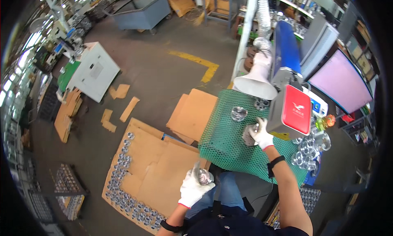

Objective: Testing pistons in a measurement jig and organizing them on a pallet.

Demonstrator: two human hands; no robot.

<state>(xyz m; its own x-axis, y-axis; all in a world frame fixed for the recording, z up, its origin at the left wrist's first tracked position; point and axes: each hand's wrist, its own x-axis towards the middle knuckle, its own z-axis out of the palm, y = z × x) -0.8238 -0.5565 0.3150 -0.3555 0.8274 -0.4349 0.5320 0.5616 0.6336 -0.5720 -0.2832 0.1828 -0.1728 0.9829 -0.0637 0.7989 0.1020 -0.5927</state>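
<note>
My left hand (194, 188) has its gloved fingers curled part-way round a shiny round part (204, 176), which sits at their tips, above my lap. My right hand (262, 136) reaches forward, fingers bent over a grey block (247, 136); I cannot tell whether they grip it or only rest there.

To do this well, I'd judge, I should hold the part by its rim, steady the block with my right fingers, and let no bright face knock the metal.

Under my right fingers lies a green mesh mat (221, 131); just beyond them stands a shiny cup-shaped part (238, 113), and to their right a red-faced box (296, 110) and a cluster of glassy-bright parts (305, 154). A white hood (256, 82) hangs beyond my right fingers.

Left of my left fingers, cardboard (163, 166) carries rows of small shiny parts (118, 178) along its edge. Farther off are a white cabinet (94, 72) and a grey cart (143, 15).
</note>
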